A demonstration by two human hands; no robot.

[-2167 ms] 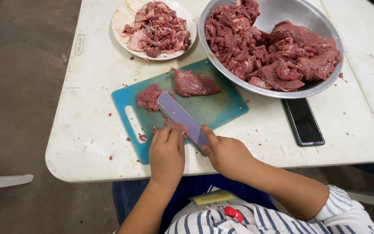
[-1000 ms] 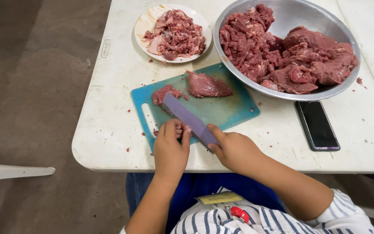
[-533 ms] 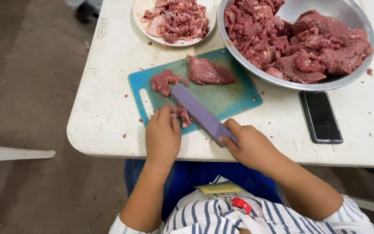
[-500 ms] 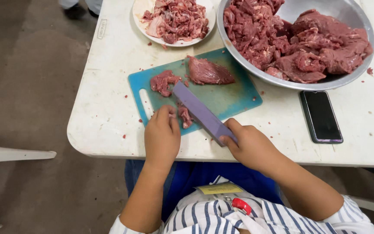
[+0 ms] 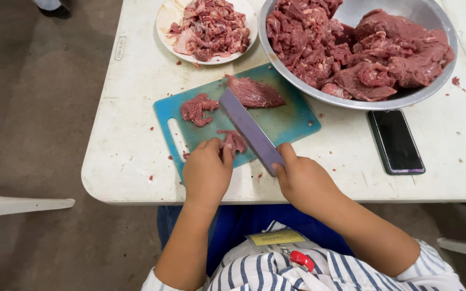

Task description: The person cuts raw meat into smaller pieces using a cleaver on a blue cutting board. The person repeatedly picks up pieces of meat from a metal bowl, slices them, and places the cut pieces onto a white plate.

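Note:
A teal cutting board lies on the white table. My right hand grips a purple-bladed knife, its blade slanting across the board. My left hand presses a small piece of raw meat at the board's near edge, just left of the blade. A larger red slab and a smaller chunk rest farther back on the board.
A big metal bowl heaped with raw meat stands at the back right. A white plate of cut meat sits at the back left. A black phone lies right of the board. Meat scraps dot the table.
The view has shifted, with the table sitting lower and more to the right in frame. Both hands keep their hold; the knife stays angled over the piece by my left hand.

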